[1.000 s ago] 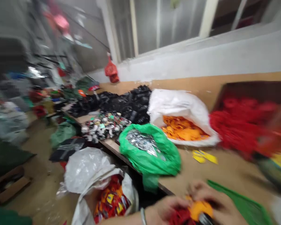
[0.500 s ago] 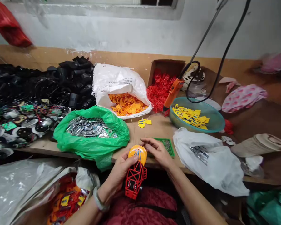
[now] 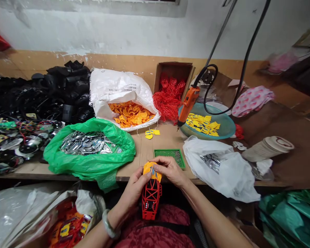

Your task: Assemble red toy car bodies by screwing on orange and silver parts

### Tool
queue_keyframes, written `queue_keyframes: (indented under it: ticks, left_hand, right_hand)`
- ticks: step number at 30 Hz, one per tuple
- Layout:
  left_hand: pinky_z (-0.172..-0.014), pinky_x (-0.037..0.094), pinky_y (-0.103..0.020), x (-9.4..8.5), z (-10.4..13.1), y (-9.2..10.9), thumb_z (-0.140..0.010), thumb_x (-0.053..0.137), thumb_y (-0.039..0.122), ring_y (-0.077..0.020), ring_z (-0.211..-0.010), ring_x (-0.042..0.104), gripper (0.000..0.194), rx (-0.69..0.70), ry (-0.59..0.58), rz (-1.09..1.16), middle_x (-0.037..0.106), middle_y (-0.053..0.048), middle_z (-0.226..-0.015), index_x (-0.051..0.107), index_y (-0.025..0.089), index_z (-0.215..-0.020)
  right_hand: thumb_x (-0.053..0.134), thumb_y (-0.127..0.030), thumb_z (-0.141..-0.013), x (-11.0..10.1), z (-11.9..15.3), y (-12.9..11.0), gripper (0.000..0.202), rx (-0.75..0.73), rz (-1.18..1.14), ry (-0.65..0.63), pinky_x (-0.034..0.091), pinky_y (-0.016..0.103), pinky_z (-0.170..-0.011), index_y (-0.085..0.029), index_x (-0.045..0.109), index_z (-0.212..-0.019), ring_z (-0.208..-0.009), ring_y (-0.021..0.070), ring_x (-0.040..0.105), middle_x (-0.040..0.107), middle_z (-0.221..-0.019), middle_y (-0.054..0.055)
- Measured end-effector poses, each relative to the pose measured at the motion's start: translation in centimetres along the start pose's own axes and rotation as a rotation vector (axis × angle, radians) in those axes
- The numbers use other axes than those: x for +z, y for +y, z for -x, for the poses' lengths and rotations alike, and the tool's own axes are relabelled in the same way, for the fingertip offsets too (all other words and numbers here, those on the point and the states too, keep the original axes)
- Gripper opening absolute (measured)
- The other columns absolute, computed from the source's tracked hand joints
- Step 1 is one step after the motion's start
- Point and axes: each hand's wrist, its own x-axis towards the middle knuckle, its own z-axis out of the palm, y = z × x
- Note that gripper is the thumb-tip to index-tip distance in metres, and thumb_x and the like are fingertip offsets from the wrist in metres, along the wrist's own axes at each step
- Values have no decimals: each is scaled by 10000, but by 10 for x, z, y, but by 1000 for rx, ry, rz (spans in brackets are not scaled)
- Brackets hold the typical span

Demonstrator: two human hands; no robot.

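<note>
A toy car body [image 3: 151,194] with a yellow-orange hood and a red lattice frame is held over my lap, just in front of the table edge. My left hand [image 3: 136,184] grips its left side, thumb on top where the yellow meets the red. The fingers of my right hand [image 3: 172,169] are closed on the right and far end of the yellow hood, thumb on top. Just beyond my hands lies a green tray [image 3: 181,159] of small metal screws. Several yellow printed pieces [image 3: 152,133] rest on the cardboard farther back.
An orange electric screwdriver [image 3: 189,100] hangs above a teal basin [image 3: 222,125] of yellow pieces. A green bag [image 3: 124,151] of silvery parts, a white sack [image 3: 111,81] of orange pieces and a box [image 3: 158,74] of red frames stand around. On the right are a white bag [image 3: 229,175] and a cup [image 3: 263,148].
My right hand has moved from beside the car's far end onto the yellow hood and now grips it. The car has turned slightly more upright in view. The camera view has shifted right.
</note>
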Motion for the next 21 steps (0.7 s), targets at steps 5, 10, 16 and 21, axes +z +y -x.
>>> queue_keyframes:
  ticks: [5, 10, 16, 21]
  left_hand:
    - [-578, 454, -219, -2, -4, -2, -724, 834, 440, -124, -601, 598, 399, -54, 50, 6, 716, -29, -749, 714, 125, -936]
    - [-524, 482, -221, -8, -8, -1, -705, 837, 450, -122, -526, 602, 437, -106, 97, 38, 721, -28, -679, 712, 109, -947]
    - [-530, 531, -248, -16, -16, -4, -690, 838, 470, -161, -543, 663, 472, -121, 154, 32, 751, -59, -677, 709, 101, -955]
    - [-502, 509, -221, -19, -24, -2, -662, 871, 454, -138, -510, 645, 465, -96, 131, 39, 748, -49, -657, 713, 97, -913]
  right_hand:
    - [671, -433, -884, -7, 5, -2, 310, -49, 159, 32, 558, 386, -859, -196, 766, -1059, -927, 235, 697, 771, -996, 70]
    - [684, -395, -860, -52, -18, -13, 429, -346, 226, 714, 524, 430, -970, -220, 616, -1246, -1134, 254, 613, 637, -1249, 117]
    - [775, -398, -717, -110, -85, -37, 774, -495, 311, 1006, 434, 520, -1083, -181, 426, -1373, -1256, 294, 530, 535, -1339, 162]
    - [706, -368, -790, -120, -122, -47, 665, -536, 346, 819, 543, 440, -924, -179, 422, -1361, -997, 247, 656, 656, -1137, 133]
